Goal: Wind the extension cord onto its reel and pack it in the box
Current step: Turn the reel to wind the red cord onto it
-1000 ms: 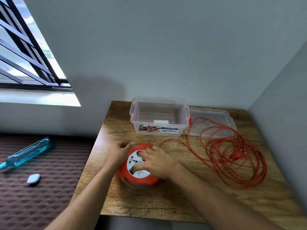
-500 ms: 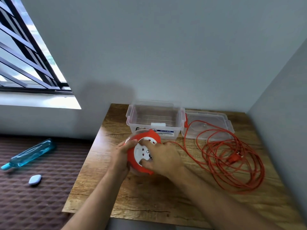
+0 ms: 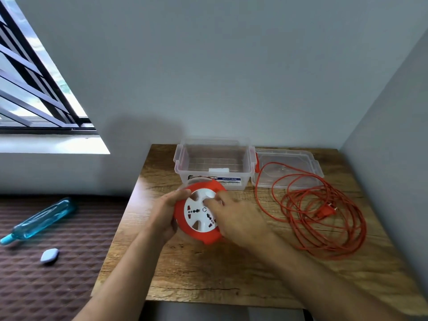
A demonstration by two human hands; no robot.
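Orange plastic fills my grip: the reel is tilted up on edge above the wooden table, its white socket face turned toward me. My left hand is wrapped around the reel's left rim, fingers curled over the top edge and thumb low on the near side. My right hand lies over the right part of the face, fingers half bent and touching the white knob near the top of the face; I cannot tell whether they pinch it or only press on it. Most of the extension cord is unwound, lying in loose orange loops on the right side of the table, well apart from the reel, with its plug resting among the loops. One strand runs over the clear lid at the far right. Just beside that lid, on its left, stands the clear box, open, right behind the reel. Off the table to the left, a blue bottle lies on its side on a brown textured mat, with a small pale object near it.
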